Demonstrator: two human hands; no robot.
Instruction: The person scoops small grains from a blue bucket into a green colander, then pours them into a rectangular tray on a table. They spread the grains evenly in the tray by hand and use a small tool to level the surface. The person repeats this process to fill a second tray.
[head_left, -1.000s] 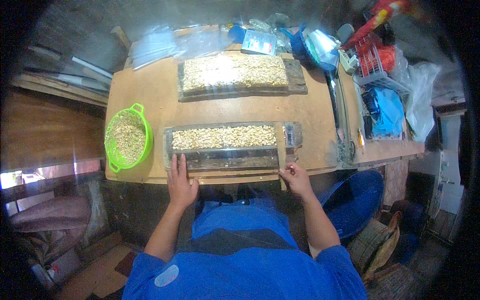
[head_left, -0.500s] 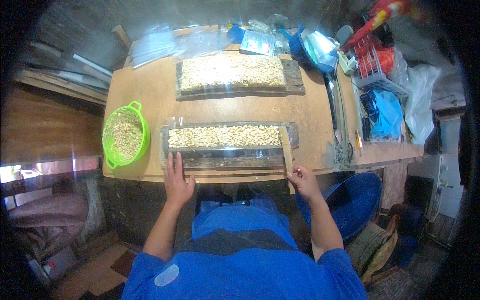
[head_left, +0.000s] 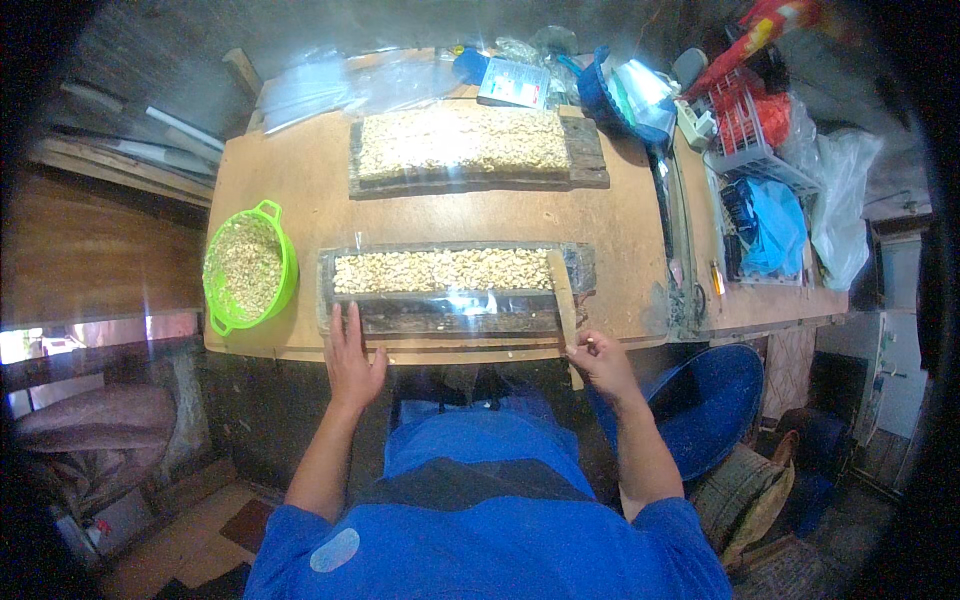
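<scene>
From the head view, I see the right hand (head_left: 602,364) pinching a long tan wooden-looking strip (head_left: 563,300), probably best kept level, across pale nuts (head_left: 440,270) in the dark wooden tray (head_left: 400,319), the left hand's (head_left: 355,362) empty, spread fingers at its near-left corner.

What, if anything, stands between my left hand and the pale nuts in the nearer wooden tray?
The tray's dark near side lies between the left hand and the pale nuts. Clear film appears to lie over that side; whether it covers the nuts, I cannot tell. Nothing else visible intervenes.
</scene>
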